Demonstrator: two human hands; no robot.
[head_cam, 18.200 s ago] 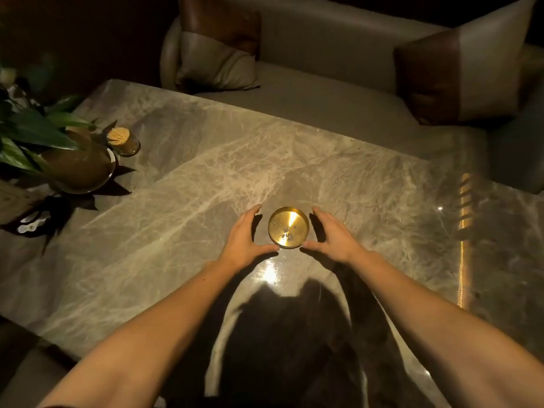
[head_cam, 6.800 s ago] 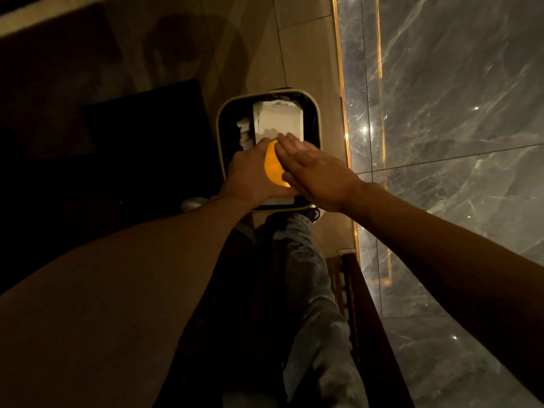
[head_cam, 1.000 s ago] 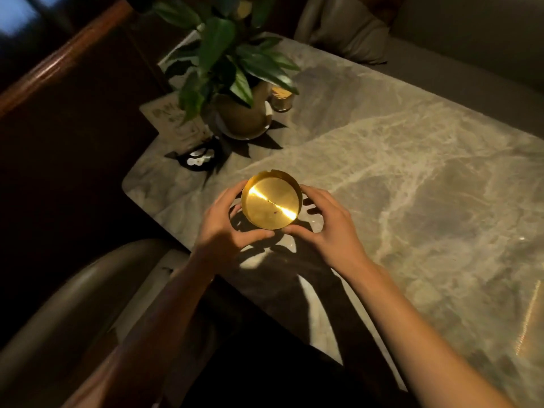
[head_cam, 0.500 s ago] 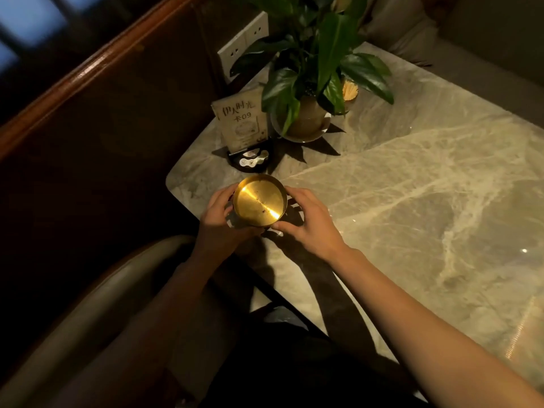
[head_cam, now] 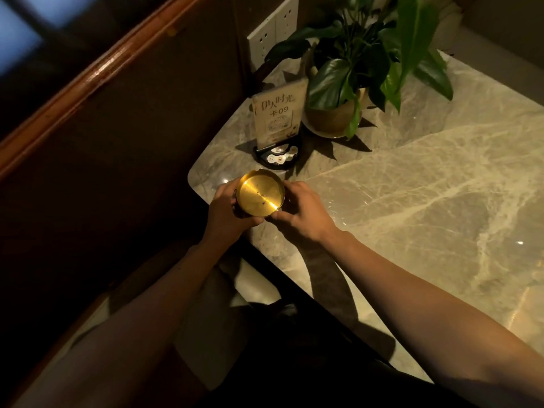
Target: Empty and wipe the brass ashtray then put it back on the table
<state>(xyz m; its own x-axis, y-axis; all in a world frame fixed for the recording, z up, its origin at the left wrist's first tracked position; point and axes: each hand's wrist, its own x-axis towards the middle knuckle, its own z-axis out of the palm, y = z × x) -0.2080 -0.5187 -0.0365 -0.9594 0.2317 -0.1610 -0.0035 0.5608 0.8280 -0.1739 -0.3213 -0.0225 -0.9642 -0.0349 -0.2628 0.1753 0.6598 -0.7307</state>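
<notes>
The round brass ashtray [head_cam: 260,192] is held between both hands over the near left corner of the marble table [head_cam: 412,207]. Its shiny inside faces up and shows only a few tiny dark specks. My left hand [head_cam: 228,212] wraps its left side and underside. My right hand [head_cam: 300,212] grips its right rim with thumb and fingers. I cannot tell whether its base touches the tabletop.
Just behind the ashtray stands a table sign [head_cam: 278,119] on a black base [head_cam: 278,156]. A potted green plant [head_cam: 365,63] sits beyond it. A wall socket plate [head_cam: 273,28] and a wooden rail [head_cam: 97,72] run along the left. A seat cushion [head_cam: 206,304] lies below.
Both hands have carried the ashtray leftward along the table, from its middle front to the corner beside the sign. The view has swung left with them.
</notes>
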